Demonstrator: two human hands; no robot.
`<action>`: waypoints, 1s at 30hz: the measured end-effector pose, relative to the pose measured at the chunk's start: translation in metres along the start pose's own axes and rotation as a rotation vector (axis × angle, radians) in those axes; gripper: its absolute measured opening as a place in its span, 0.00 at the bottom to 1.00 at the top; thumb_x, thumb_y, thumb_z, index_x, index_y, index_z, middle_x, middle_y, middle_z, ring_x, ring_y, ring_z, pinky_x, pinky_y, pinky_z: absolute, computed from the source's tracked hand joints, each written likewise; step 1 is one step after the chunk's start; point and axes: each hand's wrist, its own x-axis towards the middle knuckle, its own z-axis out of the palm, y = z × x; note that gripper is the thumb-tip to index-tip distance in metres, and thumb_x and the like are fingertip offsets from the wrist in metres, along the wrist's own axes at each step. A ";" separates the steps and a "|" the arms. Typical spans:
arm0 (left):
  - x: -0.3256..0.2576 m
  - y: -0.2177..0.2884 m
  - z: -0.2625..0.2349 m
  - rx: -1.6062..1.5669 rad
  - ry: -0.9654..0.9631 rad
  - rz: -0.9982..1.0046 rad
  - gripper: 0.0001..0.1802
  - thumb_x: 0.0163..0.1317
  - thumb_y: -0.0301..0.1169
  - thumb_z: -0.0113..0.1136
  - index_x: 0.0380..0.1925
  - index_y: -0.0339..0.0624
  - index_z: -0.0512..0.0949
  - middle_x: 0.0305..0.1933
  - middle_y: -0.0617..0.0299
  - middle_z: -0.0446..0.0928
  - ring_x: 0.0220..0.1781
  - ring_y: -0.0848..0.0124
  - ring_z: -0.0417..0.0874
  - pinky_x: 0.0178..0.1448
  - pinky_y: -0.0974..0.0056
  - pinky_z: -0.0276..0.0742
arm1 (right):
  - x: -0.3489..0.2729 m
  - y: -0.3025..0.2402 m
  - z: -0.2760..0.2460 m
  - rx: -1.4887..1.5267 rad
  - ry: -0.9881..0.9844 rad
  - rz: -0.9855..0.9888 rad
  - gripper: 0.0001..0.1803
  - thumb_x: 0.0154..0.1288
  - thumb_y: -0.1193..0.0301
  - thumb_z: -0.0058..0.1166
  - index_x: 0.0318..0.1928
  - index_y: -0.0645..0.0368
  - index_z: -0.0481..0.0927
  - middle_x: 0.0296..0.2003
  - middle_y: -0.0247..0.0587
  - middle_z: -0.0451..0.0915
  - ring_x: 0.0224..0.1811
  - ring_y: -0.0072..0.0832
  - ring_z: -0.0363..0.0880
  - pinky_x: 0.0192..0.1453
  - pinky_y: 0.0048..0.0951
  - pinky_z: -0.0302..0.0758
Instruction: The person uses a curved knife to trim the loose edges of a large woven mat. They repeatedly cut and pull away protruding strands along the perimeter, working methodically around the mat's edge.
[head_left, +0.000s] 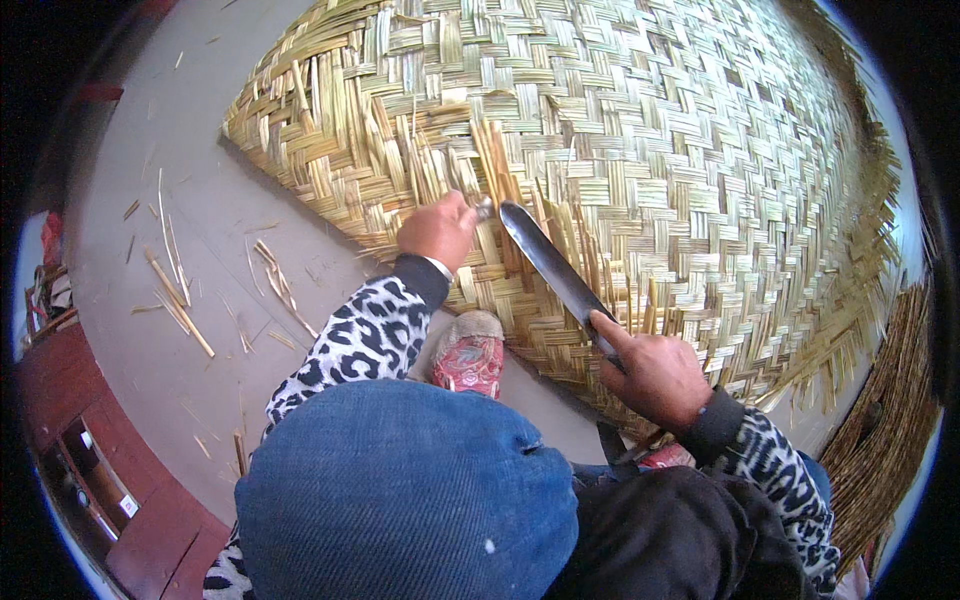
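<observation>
A large mat (660, 170), woven from flat pale-green and tan strips, spreads out in front of me. My right hand (655, 372) is wrapped round the handle end of a long, dark-bladed knife (553, 263). The blade slants up and left over the mat, its rounded tip close to my left fingers. Over the mat's near edge, my left hand (440, 232) is closed, beside upright loose strip ends (495, 165). A small shiny grey bit (485, 209) shows by its fingertips; I cannot make out what they grip.
Cut scraps of straw (178, 300) lie scattered on the grey floor (130, 240) at the left. A reddish-brown wooden piece of furniture (110, 450) stands at the lower left. A bundle of thin brown stalks (885, 420) lies at the right. My red patterned shoe (470, 360) is by the mat's edge.
</observation>
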 end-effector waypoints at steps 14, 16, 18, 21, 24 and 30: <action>-0.001 -0.006 -0.002 -0.206 0.042 -0.110 0.11 0.62 0.35 0.66 0.31 0.40 0.77 0.20 0.61 0.76 0.20 0.68 0.77 0.30 0.60 0.75 | 0.053 -0.004 0.001 -0.054 0.112 -0.037 0.28 0.63 0.62 0.54 0.65 0.48 0.71 0.25 0.50 0.83 0.29 0.47 0.84 0.32 0.49 0.79; -0.001 -0.006 -0.002 -0.257 0.023 -0.130 0.11 0.63 0.35 0.65 0.31 0.39 0.77 0.20 0.60 0.76 0.20 0.69 0.77 0.29 0.60 0.75 | 0.071 -0.008 0.007 0.018 0.189 -0.106 0.28 0.63 0.61 0.55 0.65 0.47 0.71 0.26 0.51 0.83 0.29 0.48 0.85 0.32 0.49 0.79; -0.002 -0.007 -0.002 -0.282 0.017 -0.141 0.10 0.64 0.34 0.64 0.31 0.39 0.77 0.21 0.60 0.77 0.20 0.69 0.77 0.29 0.61 0.75 | 0.084 -0.017 0.019 0.153 0.190 -0.072 0.30 0.64 0.59 0.56 0.66 0.47 0.70 0.28 0.53 0.84 0.30 0.49 0.85 0.35 0.50 0.80; -0.004 -0.010 -0.002 -0.282 0.048 -0.105 0.10 0.64 0.33 0.64 0.32 0.38 0.77 0.21 0.58 0.77 0.21 0.69 0.78 0.30 0.60 0.75 | 0.087 -0.039 0.044 0.336 0.175 0.053 0.30 0.65 0.58 0.55 0.68 0.44 0.70 0.30 0.56 0.84 0.32 0.52 0.85 0.41 0.51 0.81; -0.005 -0.013 -0.001 -0.244 0.063 -0.066 0.10 0.63 0.36 0.63 0.33 0.41 0.78 0.23 0.55 0.79 0.25 0.61 0.81 0.33 0.56 0.76 | 0.085 -0.052 0.059 0.461 0.240 0.089 0.31 0.64 0.57 0.56 0.67 0.43 0.70 0.31 0.57 0.84 0.34 0.54 0.84 0.41 0.55 0.79; 0.001 -0.006 0.006 -0.111 0.044 -0.072 0.10 0.64 0.42 0.60 0.36 0.50 0.78 0.27 0.52 0.82 0.33 0.49 0.84 0.38 0.46 0.77 | 0.113 -0.032 0.035 0.080 0.316 -0.020 0.29 0.66 0.60 0.56 0.67 0.44 0.72 0.26 0.52 0.83 0.27 0.45 0.84 0.31 0.46 0.79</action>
